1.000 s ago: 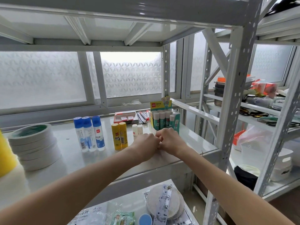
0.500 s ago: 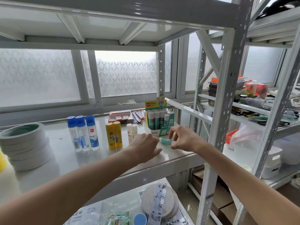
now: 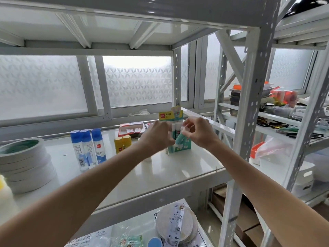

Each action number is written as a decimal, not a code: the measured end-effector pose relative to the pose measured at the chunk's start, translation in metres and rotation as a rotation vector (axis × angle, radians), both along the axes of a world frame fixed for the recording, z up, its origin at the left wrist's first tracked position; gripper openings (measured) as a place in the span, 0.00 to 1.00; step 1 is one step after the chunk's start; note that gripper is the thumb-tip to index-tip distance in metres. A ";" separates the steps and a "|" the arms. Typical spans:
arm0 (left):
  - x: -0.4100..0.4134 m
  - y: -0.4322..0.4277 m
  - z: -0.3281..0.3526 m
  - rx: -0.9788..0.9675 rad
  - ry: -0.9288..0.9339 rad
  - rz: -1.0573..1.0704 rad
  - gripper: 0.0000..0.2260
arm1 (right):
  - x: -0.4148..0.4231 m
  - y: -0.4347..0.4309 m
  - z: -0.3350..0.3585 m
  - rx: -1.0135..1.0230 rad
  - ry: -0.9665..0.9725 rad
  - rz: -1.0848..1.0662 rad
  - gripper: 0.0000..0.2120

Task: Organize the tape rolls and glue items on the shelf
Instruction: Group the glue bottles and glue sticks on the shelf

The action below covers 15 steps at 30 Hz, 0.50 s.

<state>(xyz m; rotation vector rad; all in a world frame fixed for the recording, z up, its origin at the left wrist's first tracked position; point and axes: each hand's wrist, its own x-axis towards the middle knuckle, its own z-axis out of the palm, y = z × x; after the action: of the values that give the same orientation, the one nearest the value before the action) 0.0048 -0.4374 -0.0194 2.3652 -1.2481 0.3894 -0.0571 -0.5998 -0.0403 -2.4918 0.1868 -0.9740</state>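
On the white shelf (image 3: 160, 173) stands a green display box of glue sticks (image 3: 181, 147) with a yellow header card. My right hand (image 3: 197, 132) pinches a teal glue stick (image 3: 179, 139), tilted, its lower end at the box's front row. My left hand (image 3: 156, 138) rests against the box's left side, fingers curled on it. Left of them stand two yellow glue sticks (image 3: 122, 143) and three blue-capped glue bottles (image 3: 88, 148). A stack of white tape rolls (image 3: 25, 164) fills the shelf's left end.
A red and white small box (image 3: 131, 129) lies behind the yellow sticks. The shelf post (image 3: 245, 122) rises just right of my right arm. The shelf below holds flat tape discs (image 3: 176, 223) and plastic packets. A neighbouring rack (image 3: 284, 120) at right carries mixed clutter.
My right hand lifted the teal glue stick off the shelf front and carried it up to the display box. My left hand rose to the box's left side.
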 end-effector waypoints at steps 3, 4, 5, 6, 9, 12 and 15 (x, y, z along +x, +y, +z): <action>0.015 -0.013 0.024 -0.089 -0.009 0.036 0.05 | 0.017 -0.002 0.011 0.040 -0.096 0.000 0.07; 0.020 -0.018 0.028 -0.096 0.001 0.045 0.05 | 0.022 -0.002 0.013 0.045 -0.120 -0.003 0.07; 0.024 -0.023 0.030 -0.092 0.012 0.059 0.05 | 0.027 -0.002 0.012 0.046 -0.135 -0.006 0.07; 0.027 -0.028 0.032 -0.082 0.015 0.070 0.05 | 0.032 -0.002 0.011 0.045 -0.140 -0.007 0.06; 0.035 -0.043 0.024 -0.010 0.005 0.133 0.07 | 0.046 -0.005 -0.004 0.007 -0.102 -0.010 0.03; 0.043 -0.055 0.003 0.055 0.045 0.158 0.13 | 0.053 -0.009 -0.023 -0.081 -0.091 0.003 0.05; 0.049 -0.062 -0.012 0.038 0.090 0.158 0.06 | 0.052 -0.014 -0.033 -0.192 -0.126 -0.028 0.09</action>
<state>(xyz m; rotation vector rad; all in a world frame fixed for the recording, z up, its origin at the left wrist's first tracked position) 0.0540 -0.4994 -0.0310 2.4925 -1.0404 0.3063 -0.0050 -0.6141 -0.0731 -2.5936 0.0922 -1.2079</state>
